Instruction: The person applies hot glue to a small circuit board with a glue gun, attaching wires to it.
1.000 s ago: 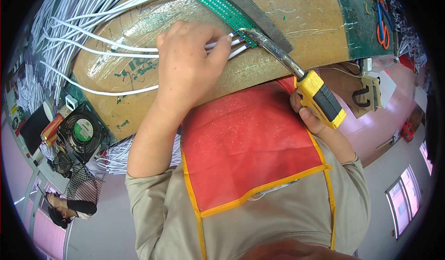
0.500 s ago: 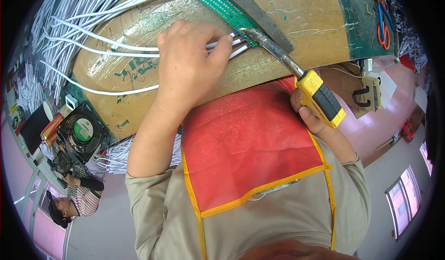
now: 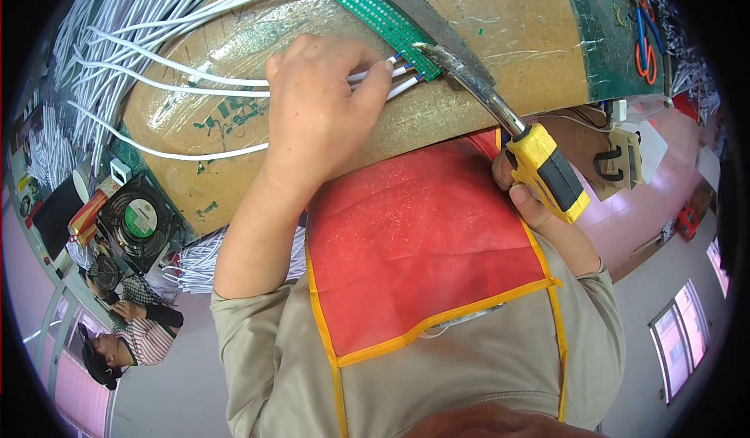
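My left hand (image 3: pixel 316 114) presses down on several white wires (image 3: pixel 195 87) on a brown cardboard-covered bench (image 3: pixel 508 40), pinching their stripped ends against a long green circuit strip (image 3: pixel 383 20). My right hand (image 3: pixel 523 196) grips the yellow-and-black handle of a soldering iron (image 3: pixel 547 169). Its metal shaft reaches up and left, and the tip sits at the wire ends on the green strip, just right of my left fingertips.
Bundles of white wire (image 3: pixel 117 16) fan out at the upper left. A small black fan (image 3: pixel 141 219) stands at the bench's left edge. Red-and-blue pliers (image 3: pixel 644 36) lie on a green mat at the upper right. Another person (image 3: pixel 125 336) is at the lower left.
My hands and the iron hold almost the same place. The person at the lower left has moved further into view.
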The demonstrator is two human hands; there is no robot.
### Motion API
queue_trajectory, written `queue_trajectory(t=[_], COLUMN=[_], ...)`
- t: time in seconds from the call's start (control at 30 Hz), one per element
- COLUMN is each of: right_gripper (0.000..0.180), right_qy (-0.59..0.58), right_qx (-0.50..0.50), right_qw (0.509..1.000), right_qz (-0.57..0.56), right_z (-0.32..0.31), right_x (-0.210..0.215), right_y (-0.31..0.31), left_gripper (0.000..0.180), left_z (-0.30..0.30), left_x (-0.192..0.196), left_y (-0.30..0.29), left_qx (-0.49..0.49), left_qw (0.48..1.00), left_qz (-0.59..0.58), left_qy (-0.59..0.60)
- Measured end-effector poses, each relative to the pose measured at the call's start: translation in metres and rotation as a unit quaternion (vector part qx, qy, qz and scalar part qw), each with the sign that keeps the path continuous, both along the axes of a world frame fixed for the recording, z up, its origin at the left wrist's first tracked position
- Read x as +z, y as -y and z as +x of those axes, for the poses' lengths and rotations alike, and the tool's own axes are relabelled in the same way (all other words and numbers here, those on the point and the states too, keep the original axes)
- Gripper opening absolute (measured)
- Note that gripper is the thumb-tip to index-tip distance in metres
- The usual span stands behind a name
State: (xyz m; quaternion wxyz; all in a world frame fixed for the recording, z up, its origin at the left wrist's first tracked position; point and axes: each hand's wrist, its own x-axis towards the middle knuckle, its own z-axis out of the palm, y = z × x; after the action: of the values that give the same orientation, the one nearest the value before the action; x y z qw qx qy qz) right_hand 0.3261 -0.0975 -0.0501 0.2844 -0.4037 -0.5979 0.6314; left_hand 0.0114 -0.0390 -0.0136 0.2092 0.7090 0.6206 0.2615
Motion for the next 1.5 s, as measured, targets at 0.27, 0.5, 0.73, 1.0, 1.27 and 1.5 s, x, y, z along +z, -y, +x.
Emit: queue_trajectory(t=[0.27, 0.5, 0.73, 1.0, 1.27, 1.5], right_gripper=[0.036, 0.029, 0.027, 0.026, 0.024, 0.024], right_qy=[0.004, -0.08, -0.081, -0.075, -0.094, -0.09], right_qx=[-0.005, -0.039, -0.048, -0.048, -0.049, -0.049], right_qw=[1.0, 0.994, 0.994, 0.995, 0.994, 0.993], right_qz=[-0.005, -0.062, -0.052, -0.038, -0.035, -0.055], right_z=[-0.002, 0.002, -0.002, 0.001, -0.001, 0.002], right_x=[0.002, -0.003, 0.005, 0.003, -0.001, 0.0], right_y=[-0.001, 0.005, 0.001, 0.003, 0.004, 0.004], left_gripper=[0.013, 0.015, 0.015, 0.034, 0.016, 0.011], left_z=[-0.001, -0.003, -0.012, -0.012, -0.009, -0.018], left_x=[0.0, 0.017, 0.022, 0.043, 0.02, 0.016], left_y=[0.0, -0.01, -0.055, -0.073, -0.065, -0.039], left_qx=[0.001, -0.016, -0.004, -0.082, -0.07, -0.071], left_qw=[1.0, 0.999, 0.98, 0.957, 0.982, 0.981], left_qz=[-0.004, -0.051, 0.16, 0.024, 0.107, 0.178], left_qy=[0.0, 0.002, -0.115, -0.278, -0.136, -0.025])
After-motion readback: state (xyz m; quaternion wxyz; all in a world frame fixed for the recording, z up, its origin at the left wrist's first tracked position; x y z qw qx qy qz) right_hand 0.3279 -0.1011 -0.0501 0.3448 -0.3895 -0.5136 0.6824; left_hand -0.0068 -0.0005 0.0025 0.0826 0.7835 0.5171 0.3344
